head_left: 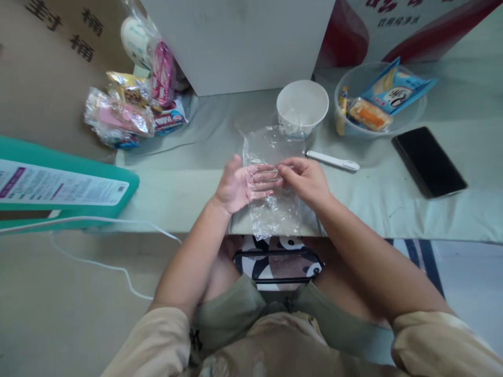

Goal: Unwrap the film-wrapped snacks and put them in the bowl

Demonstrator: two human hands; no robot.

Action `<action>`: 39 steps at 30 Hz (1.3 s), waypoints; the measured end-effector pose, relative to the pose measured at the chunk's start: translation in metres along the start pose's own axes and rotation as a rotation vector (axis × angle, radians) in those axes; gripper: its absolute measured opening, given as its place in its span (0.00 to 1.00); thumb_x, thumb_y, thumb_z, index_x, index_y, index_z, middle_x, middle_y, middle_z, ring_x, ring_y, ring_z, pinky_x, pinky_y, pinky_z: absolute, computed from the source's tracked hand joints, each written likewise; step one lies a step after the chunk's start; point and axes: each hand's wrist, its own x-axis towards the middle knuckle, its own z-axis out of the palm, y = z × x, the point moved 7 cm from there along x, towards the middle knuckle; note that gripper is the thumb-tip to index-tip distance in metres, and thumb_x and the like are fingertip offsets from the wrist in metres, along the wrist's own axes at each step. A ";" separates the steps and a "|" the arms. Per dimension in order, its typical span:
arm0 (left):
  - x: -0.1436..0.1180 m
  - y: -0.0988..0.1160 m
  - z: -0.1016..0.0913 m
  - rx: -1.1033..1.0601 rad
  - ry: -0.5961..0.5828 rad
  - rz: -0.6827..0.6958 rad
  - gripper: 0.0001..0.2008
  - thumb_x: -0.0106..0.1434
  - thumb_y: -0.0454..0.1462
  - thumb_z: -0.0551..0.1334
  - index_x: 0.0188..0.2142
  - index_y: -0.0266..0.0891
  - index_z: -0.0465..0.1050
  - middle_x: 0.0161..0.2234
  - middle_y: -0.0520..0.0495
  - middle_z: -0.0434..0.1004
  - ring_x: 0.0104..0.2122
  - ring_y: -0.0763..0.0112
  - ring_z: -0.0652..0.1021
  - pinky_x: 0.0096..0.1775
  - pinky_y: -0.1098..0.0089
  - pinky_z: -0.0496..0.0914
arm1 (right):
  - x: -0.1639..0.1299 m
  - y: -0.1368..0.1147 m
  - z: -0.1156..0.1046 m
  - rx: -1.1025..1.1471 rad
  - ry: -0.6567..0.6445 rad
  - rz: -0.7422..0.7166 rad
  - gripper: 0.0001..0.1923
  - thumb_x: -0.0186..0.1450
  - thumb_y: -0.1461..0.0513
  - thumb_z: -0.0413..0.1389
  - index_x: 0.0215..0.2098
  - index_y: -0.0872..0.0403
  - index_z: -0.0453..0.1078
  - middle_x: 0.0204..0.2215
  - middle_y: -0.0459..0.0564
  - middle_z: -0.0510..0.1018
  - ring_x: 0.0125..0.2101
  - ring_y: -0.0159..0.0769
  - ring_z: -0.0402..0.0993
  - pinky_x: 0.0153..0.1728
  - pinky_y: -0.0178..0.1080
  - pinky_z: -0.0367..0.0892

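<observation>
My left hand [239, 184] is held palm up over the table's front edge, its fingers inside a thin clear plastic glove [271, 173]. My right hand [303, 179] pinches the glove's film at the left fingertips. The rest of the crinkled plastic hangs down to the table edge. Just beyond the hands stands an empty white bowl [302, 106], and a white pen-like stick [332, 161] lies to its right.
A clear bowl [353, 84] with snack packets sits at the back right, a black phone [429, 161] beside it. Wrapped snacks [126, 110] are piled at the back left. A teal box [58, 188] and a white cable [106, 225] lie left. A white box [239, 42] stands behind.
</observation>
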 end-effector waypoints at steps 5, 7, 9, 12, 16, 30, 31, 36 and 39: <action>0.001 0.004 -0.018 0.237 0.212 0.017 0.10 0.61 0.41 0.67 0.40 0.38 0.75 0.25 0.49 0.80 0.24 0.71 0.80 0.27 0.72 0.71 | -0.008 0.007 -0.007 -0.135 -0.165 0.046 0.25 0.62 0.51 0.63 0.52 0.58 0.74 0.24 0.48 0.81 0.25 0.34 0.77 0.29 0.37 0.70; 0.001 0.007 -0.019 0.277 0.184 0.033 0.11 0.64 0.42 0.64 0.43 0.39 0.75 0.22 0.51 0.78 0.20 0.70 0.79 0.24 0.72 0.69 | -0.012 0.011 -0.007 -0.104 -0.279 0.049 0.28 0.63 0.51 0.62 0.57 0.56 0.71 0.25 0.47 0.82 0.24 0.33 0.77 0.26 0.36 0.69; -0.001 0.009 -0.016 0.289 0.098 0.066 0.17 0.63 0.43 0.66 0.49 0.41 0.75 0.21 0.52 0.78 0.19 0.69 0.78 0.24 0.71 0.69 | -0.013 0.013 -0.009 -0.084 -0.309 0.033 0.26 0.64 0.53 0.60 0.58 0.53 0.70 0.30 0.48 0.83 0.22 0.31 0.75 0.24 0.36 0.69; -0.004 0.012 -0.012 0.251 0.041 0.168 0.19 0.59 0.43 0.70 0.50 0.44 0.77 0.21 0.53 0.78 0.19 0.70 0.77 0.26 0.69 0.71 | -0.011 0.005 -0.018 -0.084 -0.185 -0.117 0.17 0.64 0.56 0.57 0.50 0.49 0.75 0.48 0.52 0.82 0.24 0.29 0.74 0.25 0.38 0.71; -0.005 0.013 -0.013 0.125 0.072 0.228 0.09 0.58 0.42 0.67 0.36 0.41 0.80 0.25 0.50 0.79 0.24 0.69 0.79 0.30 0.67 0.74 | -0.016 -0.014 -0.030 -0.143 0.011 -0.358 0.06 0.62 0.57 0.58 0.33 0.48 0.76 0.52 0.52 0.78 0.43 0.42 0.78 0.36 0.46 0.75; -0.013 0.040 -0.016 0.528 0.212 0.589 0.07 0.53 0.38 0.72 0.34 0.43 0.83 0.38 0.46 0.82 0.42 0.65 0.81 0.50 0.64 0.73 | 0.007 0.032 -0.031 -0.197 0.009 -0.220 0.37 0.67 0.49 0.58 0.69 0.42 0.48 0.48 0.53 0.77 0.38 0.39 0.80 0.40 0.44 0.76; -0.013 0.039 -0.017 0.459 0.228 0.572 0.12 0.52 0.37 0.73 0.38 0.44 0.82 0.40 0.47 0.82 0.44 0.65 0.81 0.51 0.64 0.73 | 0.006 0.032 -0.029 -0.155 0.001 -0.196 0.39 0.65 0.51 0.61 0.68 0.43 0.49 0.44 0.51 0.78 0.37 0.39 0.79 0.40 0.43 0.76; -0.001 0.016 -0.011 0.038 0.117 0.205 0.30 0.49 0.40 0.76 0.52 0.48 0.75 0.47 0.46 0.83 0.47 0.58 0.83 0.47 0.61 0.77 | 0.002 0.019 -0.022 0.051 0.008 -0.158 0.33 0.60 0.49 0.62 0.61 0.41 0.58 0.36 0.44 0.75 0.36 0.37 0.78 0.42 0.44 0.76; 0.002 0.006 -0.003 -0.008 0.006 0.078 0.18 0.51 0.40 0.73 0.43 0.40 0.78 0.40 0.43 0.85 0.40 0.58 0.85 0.44 0.60 0.79 | 0.001 0.014 -0.018 0.074 -0.038 -0.094 0.25 0.60 0.47 0.61 0.53 0.44 0.65 0.36 0.46 0.77 0.36 0.38 0.78 0.40 0.44 0.76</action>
